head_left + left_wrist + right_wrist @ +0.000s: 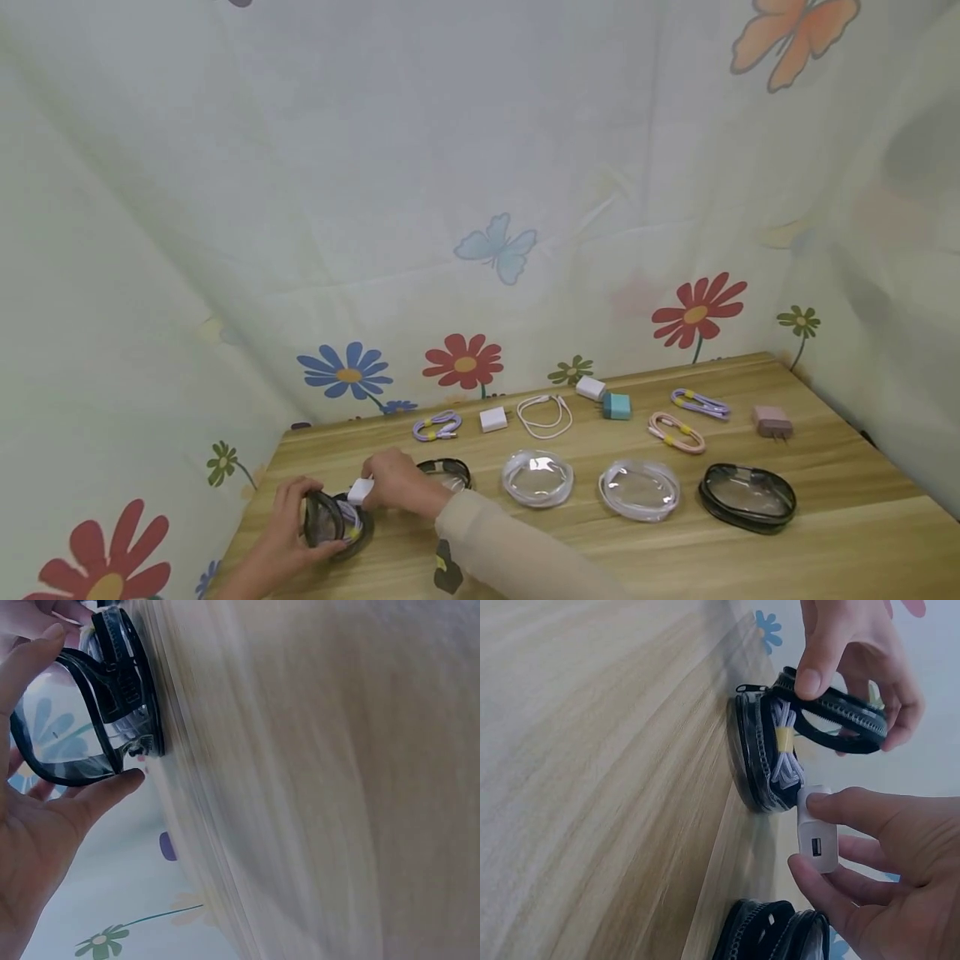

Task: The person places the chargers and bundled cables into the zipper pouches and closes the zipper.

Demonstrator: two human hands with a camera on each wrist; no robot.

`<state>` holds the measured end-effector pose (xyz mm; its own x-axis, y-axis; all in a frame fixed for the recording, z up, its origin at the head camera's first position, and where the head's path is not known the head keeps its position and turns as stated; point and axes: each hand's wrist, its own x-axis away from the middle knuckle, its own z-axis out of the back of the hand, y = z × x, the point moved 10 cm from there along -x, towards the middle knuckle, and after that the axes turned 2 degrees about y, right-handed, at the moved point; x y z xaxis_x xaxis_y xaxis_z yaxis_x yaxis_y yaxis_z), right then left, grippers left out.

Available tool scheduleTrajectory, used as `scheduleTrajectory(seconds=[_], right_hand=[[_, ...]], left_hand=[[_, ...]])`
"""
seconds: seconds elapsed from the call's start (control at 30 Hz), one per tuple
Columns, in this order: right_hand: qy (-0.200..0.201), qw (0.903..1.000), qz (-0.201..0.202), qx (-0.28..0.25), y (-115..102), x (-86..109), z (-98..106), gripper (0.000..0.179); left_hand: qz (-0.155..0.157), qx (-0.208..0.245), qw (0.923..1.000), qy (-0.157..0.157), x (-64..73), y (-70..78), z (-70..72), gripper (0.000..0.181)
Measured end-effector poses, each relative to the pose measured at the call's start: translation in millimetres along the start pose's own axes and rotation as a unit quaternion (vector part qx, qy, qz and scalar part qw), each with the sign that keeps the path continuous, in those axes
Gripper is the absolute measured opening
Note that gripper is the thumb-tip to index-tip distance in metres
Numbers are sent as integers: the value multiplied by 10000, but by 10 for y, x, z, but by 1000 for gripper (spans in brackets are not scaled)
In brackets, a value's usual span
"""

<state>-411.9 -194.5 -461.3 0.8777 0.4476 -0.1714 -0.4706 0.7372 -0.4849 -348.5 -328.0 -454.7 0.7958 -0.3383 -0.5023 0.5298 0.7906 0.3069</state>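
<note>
Listing by the clock, 12 o'clock at the far edge: one counter (847, 504), pale brown, wood-grained; one cloth backdrop (420, 167), creased, rising behind the counter and along its sides, printed with butterflies (497, 248) and flowers (465, 365). At 10, one coiled purple cable (437, 426) and one white block (493, 419); at 11, one white cable (543, 417); between 12 and 1, one white adapter (591, 388) beside one teal adapter (617, 407); at 2, one pink cable (677, 432), one lilac cable (701, 404) and one pink adapter (772, 421). From centre toward 3, two white-trimmed cases (640, 490), then one black-trimmed case (747, 497). Near 9, one dark-rimmed case (448, 472), partly behind the right arm. Between 8 and 9, one open case (761, 761), clear with black zip edging, a banded cable (784, 750) inside. Left hand (291, 529), arm entering from 7: thumb and fingers gripping its raised lid. Right hand (397, 481), beige sleeve (517, 542) entering from 5: fingers curled, pinching a white charger (821, 817) just beside the case's opening, USB port showing; contact with the case cannot be told.
</note>
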Motion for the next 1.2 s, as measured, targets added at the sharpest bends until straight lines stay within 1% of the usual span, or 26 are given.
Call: scheduleTrajectory(seconds=[0.07, 0.2, 0.3, 0.37, 0.47, 0.53, 0.67, 0.77, 0.87, 1.0, 1.13, 1.2], right_hand=[[-39, 10000, -33, -14, 2, -11, -13, 36], [-63, 10000, 48, -3, -3, -49, -48, 36], [7, 9998, 174, 47, -9, -85, -71, 35], [36, 9997, 237, -21, -29, -94, -55, 36], [103, 9991, 412, -67, -74, -100, -15, 36], [117, 9988, 459, -81, -101, -100, 21, 37], [54, 9978, 662, 41, -185, -107, 41, 36], [-128, 9951, 973, 102, -266, -101, -17, 35], [-313, 9917, 1238, 150, -331, -87, -115, 34], [-397, 9899, 1351, 179, -370, -74, -229, 30], [-484, 9889, 1398, 130, -369, -72, -287, 25], [-621, 9868, 1490, 100, -361, -68, -300, 25]], left_hand=[[-119, 21, 9999, 73, 13, 15, 15, 92], [-327, 94, 9993, 175, 11, 49, 28, 94], [-460, 187, 9985, 237, 0, 63, 11, 95], [-485, 162, 9984, 249, -7, 64, 1, 96], [-462, 126, 9985, 256, -13, 61, 1, 97], [-424, 115, 9987, 249, -16, 61, 12, 97], [-407, 255, 9986, 215, -14, 65, 33, 97], [-366, 306, 9987, 174, -21, 69, 26, 96], [-353, 258, 9990, 109, -36, 69, 3, 96], [-335, 159, 9993, -62, -43, 61, -49, 96], [-155, 190, 9993, -292, -54, 27, -104, 96], [-39, 205, 9990, -404, -62, 7, -127, 95]])
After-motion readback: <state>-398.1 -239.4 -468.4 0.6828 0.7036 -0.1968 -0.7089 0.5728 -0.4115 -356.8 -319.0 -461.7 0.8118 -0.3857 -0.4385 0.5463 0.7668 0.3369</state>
